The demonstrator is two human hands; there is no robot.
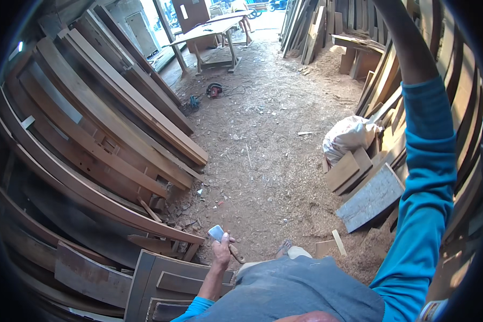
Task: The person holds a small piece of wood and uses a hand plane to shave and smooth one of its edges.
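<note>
My left hand (221,251) is closed around a hand tool with a flat pale-grey blade (216,232) and a brown wooden handle (236,254), low in the view. It looks like a scraper, though its exact kind is hard to make out. Just beside that hand stands a panelled wooden door (147,276), with a long plank's end close by. My right arm (429,150), in a blue sleeve, is raised along the right side. Its hand lies beyond the upper edge, so its fingers are hidden.
Long boards and door frames (107,134) lean along the left. More planks (381,96), a white sack (349,137) and a grey board (370,198) line the right. A red power saw (214,90) lies on the shaving-strewn floor (263,161); a workbench (212,28) stands far off.
</note>
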